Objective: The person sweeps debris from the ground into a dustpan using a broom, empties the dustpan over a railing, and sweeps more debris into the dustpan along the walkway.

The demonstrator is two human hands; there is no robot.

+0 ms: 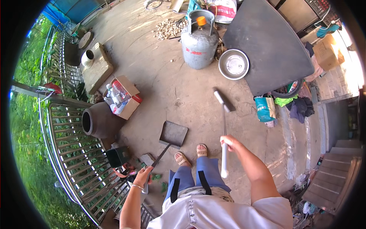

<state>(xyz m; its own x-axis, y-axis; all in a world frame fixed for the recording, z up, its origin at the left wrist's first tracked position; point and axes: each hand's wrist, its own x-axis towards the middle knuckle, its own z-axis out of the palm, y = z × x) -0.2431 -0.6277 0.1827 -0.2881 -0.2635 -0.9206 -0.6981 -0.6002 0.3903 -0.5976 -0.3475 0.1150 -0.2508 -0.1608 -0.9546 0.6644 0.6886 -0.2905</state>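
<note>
My left hand (142, 178) is closed around the long handle of a dark metal dustpan (174, 133). The dustpan's square pan lies on the concrete in front of my left foot, with no visible pile in it. A pale, long-handled broom (224, 163) is gripped in my right hand (231, 144), its handle end pointing back toward me. The broom's narrow white and dark head rests on or just above the floor, ahead and right of the dustpan; I cannot tell if it touches.
A grey gas cylinder (199, 45) stands ahead beside a metal basin (233, 64) and a dark board (268, 45). Left are a brown clay jar (102, 120), a cardboard box of bottles (130, 108) and a railing (76, 147). A teal bag (263, 109) and steps lie right.
</note>
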